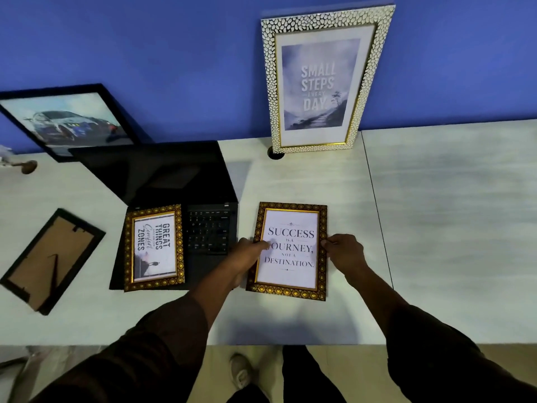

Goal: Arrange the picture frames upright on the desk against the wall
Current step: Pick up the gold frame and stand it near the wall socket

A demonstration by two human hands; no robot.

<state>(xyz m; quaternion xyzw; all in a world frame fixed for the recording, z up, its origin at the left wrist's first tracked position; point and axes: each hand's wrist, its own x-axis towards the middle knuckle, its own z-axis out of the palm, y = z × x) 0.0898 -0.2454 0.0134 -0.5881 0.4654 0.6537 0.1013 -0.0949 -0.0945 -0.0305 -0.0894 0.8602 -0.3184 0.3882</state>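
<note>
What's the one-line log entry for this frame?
both hands: left, right grip Success frame flat on desk | upright: Small Steps frame

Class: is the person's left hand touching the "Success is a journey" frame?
Touching. In the head view the left hand lies over the left edge of the Success frame, its fingertips covering the J of "Journey".

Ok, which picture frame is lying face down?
The black frame at the desk's left, showing its brown backing and stand; every other frame shows its picture.
</note>
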